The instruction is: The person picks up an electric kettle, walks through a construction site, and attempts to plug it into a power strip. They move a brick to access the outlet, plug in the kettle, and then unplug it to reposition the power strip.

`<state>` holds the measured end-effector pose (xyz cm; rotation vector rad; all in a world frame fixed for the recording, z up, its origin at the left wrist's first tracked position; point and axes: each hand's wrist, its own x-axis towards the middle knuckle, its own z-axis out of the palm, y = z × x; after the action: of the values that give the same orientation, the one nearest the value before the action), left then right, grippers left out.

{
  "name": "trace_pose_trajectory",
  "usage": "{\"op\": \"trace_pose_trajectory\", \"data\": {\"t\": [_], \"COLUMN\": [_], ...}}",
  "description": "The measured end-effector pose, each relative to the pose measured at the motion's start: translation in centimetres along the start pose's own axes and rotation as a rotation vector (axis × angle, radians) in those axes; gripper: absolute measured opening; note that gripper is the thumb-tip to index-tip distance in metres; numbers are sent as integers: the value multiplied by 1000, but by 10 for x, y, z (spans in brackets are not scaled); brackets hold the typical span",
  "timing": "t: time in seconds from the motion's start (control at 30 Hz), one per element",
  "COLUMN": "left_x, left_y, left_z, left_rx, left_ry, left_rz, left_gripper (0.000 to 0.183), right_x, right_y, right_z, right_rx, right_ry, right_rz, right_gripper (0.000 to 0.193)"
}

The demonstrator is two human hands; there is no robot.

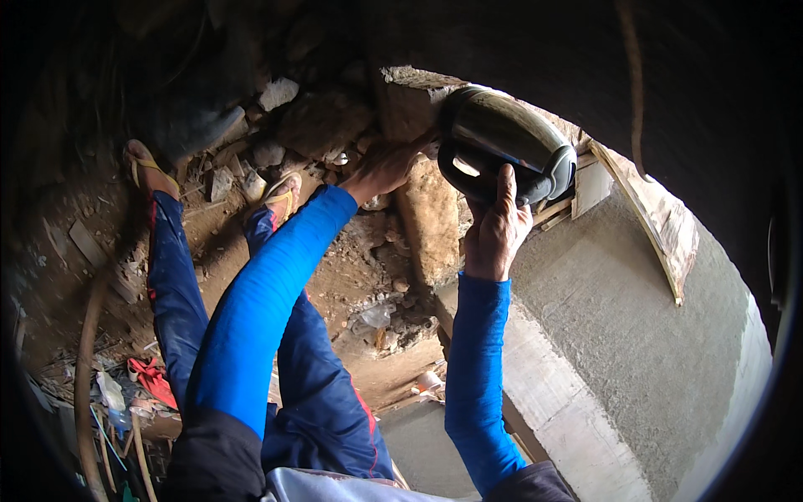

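An electric kettle [508, 125], with a shiny metal body and black trim, is tipped on its side in front of me at the upper middle. Its black loop handle faces me. My right hand [495, 234] grips the handle near the lid end, thumb up along it. My left hand [383, 171] reaches to the kettle's base end, its fingers drawn together in shadow. What those fingers hold, if anything, is too dark to make out. Bright light falls behind the kettle.
A long upright stone [428, 222] stands below the kettle. To the right lies a grey concrete slab [619, 309] with a broken wooden board [648, 222] on it. Rocks [278, 94] and rubble cover the dirt on the left. A curved pole [86, 360] and a red cloth [152, 381] are at lower left.
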<state>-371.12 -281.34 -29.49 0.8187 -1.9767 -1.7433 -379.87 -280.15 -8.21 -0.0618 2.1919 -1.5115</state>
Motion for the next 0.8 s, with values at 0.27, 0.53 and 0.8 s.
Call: {"op": "trace_pose_trajectory", "data": {"t": [0.27, 0.53, 0.8], "left_x": [-113, -146, -139], "left_y": [-86, -78, 2], "left_z": [29, 24, -56], "left_rx": [-125, -153, -88], "left_ry": [-24, -110, 86], "left_rz": [-346, -312, -211], "left_gripper": [48, 42, 31], "right_x": [3, 3, 12], "right_y": [7, 10, 11], "right_z": [24, 16, -18], "right_rx": [141, 144, -7], "right_ry": [42, -51, -140], "right_rz": [-36, -88, -53], "right_gripper": [35, 32, 27]}}
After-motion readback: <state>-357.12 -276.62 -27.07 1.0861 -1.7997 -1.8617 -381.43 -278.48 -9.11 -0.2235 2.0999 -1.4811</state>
